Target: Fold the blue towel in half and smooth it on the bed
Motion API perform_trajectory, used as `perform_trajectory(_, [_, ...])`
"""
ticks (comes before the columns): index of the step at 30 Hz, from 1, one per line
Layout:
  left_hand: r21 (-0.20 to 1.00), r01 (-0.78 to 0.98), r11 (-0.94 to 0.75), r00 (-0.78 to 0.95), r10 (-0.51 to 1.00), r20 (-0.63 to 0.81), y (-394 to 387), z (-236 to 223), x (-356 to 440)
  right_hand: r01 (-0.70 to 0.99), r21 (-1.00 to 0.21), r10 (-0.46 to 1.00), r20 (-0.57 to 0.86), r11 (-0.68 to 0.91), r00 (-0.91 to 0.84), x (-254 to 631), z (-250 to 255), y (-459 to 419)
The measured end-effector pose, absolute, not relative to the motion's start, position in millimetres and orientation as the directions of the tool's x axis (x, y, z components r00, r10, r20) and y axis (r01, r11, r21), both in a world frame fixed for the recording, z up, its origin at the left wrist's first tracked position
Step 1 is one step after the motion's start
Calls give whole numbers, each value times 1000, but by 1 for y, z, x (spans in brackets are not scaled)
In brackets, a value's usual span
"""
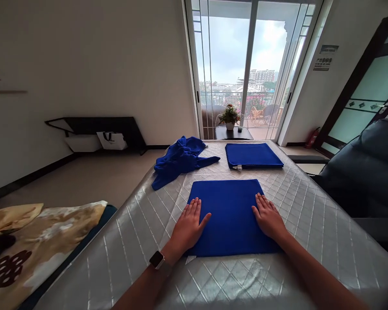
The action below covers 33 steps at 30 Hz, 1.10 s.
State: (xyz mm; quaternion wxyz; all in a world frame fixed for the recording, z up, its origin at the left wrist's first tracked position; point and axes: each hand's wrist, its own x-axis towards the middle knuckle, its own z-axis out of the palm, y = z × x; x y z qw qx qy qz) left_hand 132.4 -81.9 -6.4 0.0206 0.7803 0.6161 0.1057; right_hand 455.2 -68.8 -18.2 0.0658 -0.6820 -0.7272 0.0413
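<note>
A flat blue cloth (229, 224), squared off with a small white tag at its near left corner, lies in front of me. My left hand (190, 224) rests palm down on its left edge, thumb spread inward. On the right edge lies my right hand (267, 215), also flat with fingers stretched out. Neither hand grips anything. Beyond it, to the right, is a folded blue stack of cloth (254, 155) with a white tag on its near edge. A crumpled blue cloth (183, 157) is heaped at the far left.
All the cloths lie on a silver quilted table cover (142, 241). Left and lower is a patterned blanket (51, 241). A black armchair (368, 168) stands close on the right. Behind are a small table with a potted plant (230, 116) and a glass sliding door (226, 51).
</note>
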Motion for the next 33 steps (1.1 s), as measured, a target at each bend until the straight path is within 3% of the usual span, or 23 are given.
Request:
perform_trajectory(14, [151,963,-224,206,970,127,-86,2,137,992,-106,998,1,65,-66,456,-9,-79])
perform_trajectory(33, [87,958,-275,244,934,260,-77,-13,129,972,-236,999,-34,5,-14,449,-2,-118])
